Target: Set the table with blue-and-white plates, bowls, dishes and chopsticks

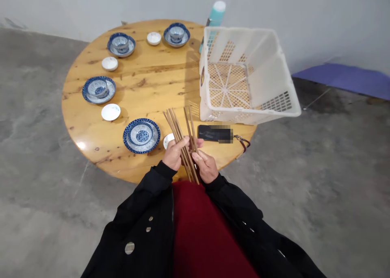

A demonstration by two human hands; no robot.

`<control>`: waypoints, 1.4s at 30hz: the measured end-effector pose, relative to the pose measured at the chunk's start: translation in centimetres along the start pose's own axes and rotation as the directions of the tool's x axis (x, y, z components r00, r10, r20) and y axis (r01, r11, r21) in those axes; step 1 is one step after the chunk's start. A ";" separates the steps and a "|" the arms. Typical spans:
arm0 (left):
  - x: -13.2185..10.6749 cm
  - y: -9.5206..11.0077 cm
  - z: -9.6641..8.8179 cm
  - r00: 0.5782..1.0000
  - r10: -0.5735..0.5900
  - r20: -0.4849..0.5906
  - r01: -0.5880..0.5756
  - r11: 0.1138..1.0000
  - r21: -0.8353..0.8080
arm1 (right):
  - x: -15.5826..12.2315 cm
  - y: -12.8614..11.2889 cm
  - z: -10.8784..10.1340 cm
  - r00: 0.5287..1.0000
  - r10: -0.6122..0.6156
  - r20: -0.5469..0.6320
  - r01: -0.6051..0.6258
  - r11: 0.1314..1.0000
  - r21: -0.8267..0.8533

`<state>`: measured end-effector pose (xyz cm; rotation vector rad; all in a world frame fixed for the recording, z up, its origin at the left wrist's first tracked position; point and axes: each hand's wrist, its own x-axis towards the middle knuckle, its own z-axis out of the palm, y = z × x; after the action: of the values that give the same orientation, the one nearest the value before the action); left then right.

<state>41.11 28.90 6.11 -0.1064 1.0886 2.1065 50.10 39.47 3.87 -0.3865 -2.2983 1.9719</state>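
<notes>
My left hand (174,154) is closed around a bundle of several brown chopsticks (179,136), which slant up and away from me. In my right hand (206,166) is a pair of the same chopsticks (190,127), pinched near their lower part and standing slightly apart from the bundle. Both hands are close together over the near edge of the table. Partly hidden behind my left hand is a small white dish (168,140). Left of it lies a blue-and-white plate (126,136) with a bowl (142,136) on it.
Around the round wooden table (146,93) stand more plate-and-bowl sets (99,90) and white dishes (111,112). A white plastic basket (252,115) overhangs its right side. A phone (213,133) with a strap lies before the basket; a turquoise bottle (216,16) is behind.
</notes>
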 end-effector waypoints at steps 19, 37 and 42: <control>-1.9 -0.3 -5.9 0.962 0.130 -0.242 -0.042 0.940 0.337 | 2.9 1.5 2.7 0.800 0.444 0.403 -0.600 0.573 0.558; 0.5 1.9 -7.0 0.977 0.124 -0.172 -0.049 0.920 0.388 | 3.2 1.6 2.9 0.910 0.245 0.336 -0.286 0.955 0.077; 0.8 2.2 -7.2 0.988 0.100 -0.122 -0.040 0.908 0.417 | 5.2 0.9 2.1 0.941 0.186 0.284 -0.197 0.980 0.009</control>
<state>37.28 23.34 2.66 -0.0099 1.6243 1.9032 44.69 38.89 2.15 -0.3586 -2.4691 2.2944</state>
